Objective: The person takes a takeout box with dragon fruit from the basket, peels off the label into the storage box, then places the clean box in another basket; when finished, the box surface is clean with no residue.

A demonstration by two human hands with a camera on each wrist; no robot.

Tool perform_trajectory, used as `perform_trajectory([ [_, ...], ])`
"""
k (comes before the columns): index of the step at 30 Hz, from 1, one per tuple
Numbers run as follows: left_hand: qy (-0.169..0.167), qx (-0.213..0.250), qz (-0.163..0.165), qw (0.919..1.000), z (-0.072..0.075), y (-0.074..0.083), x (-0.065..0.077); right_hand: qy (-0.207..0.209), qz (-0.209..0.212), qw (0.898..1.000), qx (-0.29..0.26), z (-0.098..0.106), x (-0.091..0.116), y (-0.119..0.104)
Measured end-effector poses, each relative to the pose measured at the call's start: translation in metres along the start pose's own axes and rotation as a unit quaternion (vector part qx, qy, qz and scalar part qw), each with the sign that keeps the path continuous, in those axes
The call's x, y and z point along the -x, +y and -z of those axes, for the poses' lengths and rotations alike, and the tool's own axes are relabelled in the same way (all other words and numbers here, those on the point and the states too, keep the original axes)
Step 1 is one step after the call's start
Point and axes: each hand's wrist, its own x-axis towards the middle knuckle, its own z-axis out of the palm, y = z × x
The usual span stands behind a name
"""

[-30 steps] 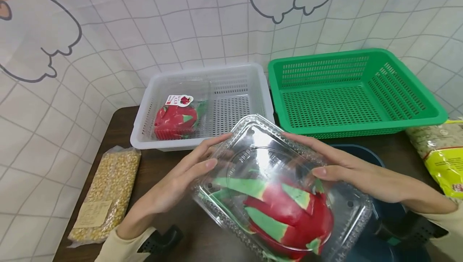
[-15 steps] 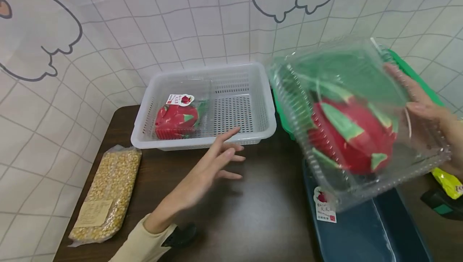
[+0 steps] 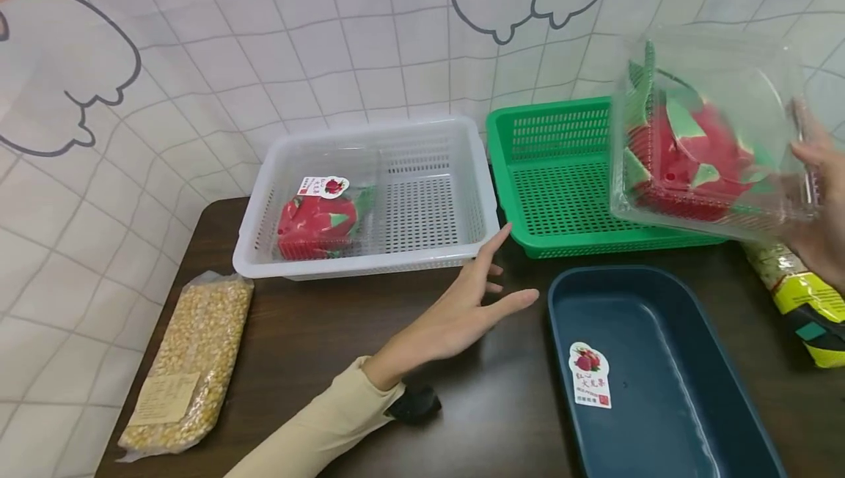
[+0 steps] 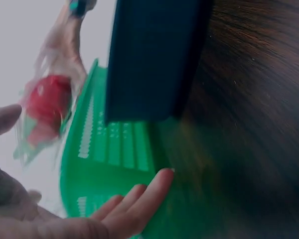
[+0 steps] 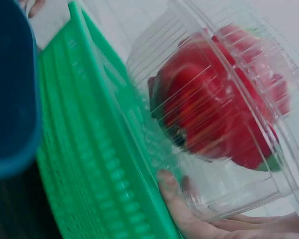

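At the upper right, my right hand (image 3: 821, 207) grips a clear plastic clamshell box (image 3: 719, 218) by its right side. Through the lid shows a red dragon fruit (image 3: 700, 148) with green scales. Held raised, the box overlaps the right part of the green basket (image 3: 554, 243); in the right wrist view the thumb (image 5: 172, 191) lies at its lower corner, close to the basket's rim. My left hand (image 3: 455, 309) is over the dark table, fingers spread and holding nothing, its fingertips near the front corner of the white basket (image 3: 370, 265).
Inside the white basket sits another boxed dragon fruit (image 3: 317, 225) with a label. A dark blue bin (image 3: 647, 390) stands at front right, a dragon fruit sticker (image 3: 590, 375) on its inside. A bag of corn kernels (image 3: 191, 361) lies left; a yellow-green bag (image 3: 808, 298) lies at the right edge.
Both hands held the box at front centre; the left let go and has moved right over the table. The right hand carried the box up and right, uncovering the blue bin.
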Motion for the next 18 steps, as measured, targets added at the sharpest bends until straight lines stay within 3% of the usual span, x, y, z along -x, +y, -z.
perform_trajectory([
  [7,0.038,0.02,0.012,0.999,-0.02,0.006,-0.03,0.065,-0.037,0.997,0.027,0.016,-0.027,-0.004],
  [14,0.081,0.046,0.011,0.9956,-0.032,0.006,-0.05,0.067,-0.076,0.993,0.056,0.044,-0.052,-0.002],
  [18,0.099,0.049,0.001,0.9939,-0.037,0.003,-0.058,0.067,-0.112,0.981,0.141,0.048,-0.058,-0.002],
])
